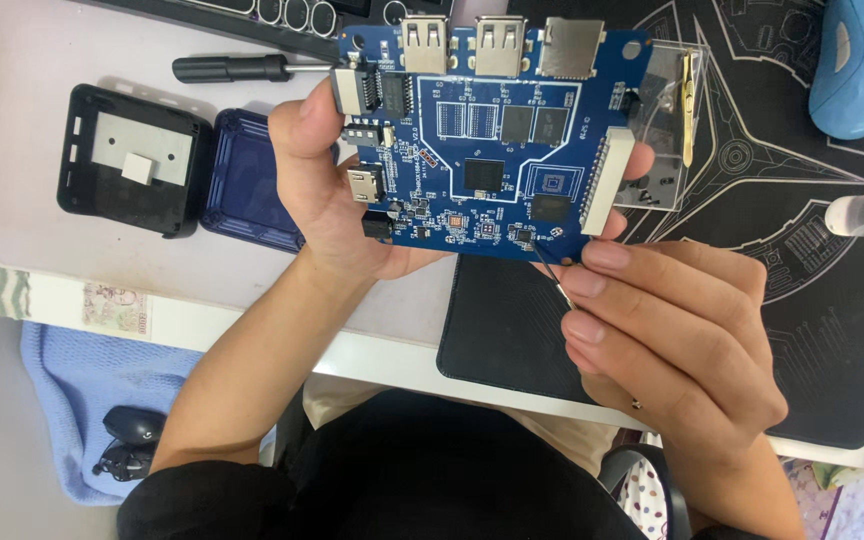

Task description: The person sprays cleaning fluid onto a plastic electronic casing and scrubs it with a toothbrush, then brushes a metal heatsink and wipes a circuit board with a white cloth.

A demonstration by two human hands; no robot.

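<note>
L hand (337,190) clamping blue circuit board (497,140) by its left edge, held up over desk (42,80), long axis running L-R. R hand (667,340) pinching thin metal probe (555,277), tip touching board's lower-right edge. Screwdriver (232,68), black case half (132,160) lying left; black mat (802,220) right, open room below.
</note>
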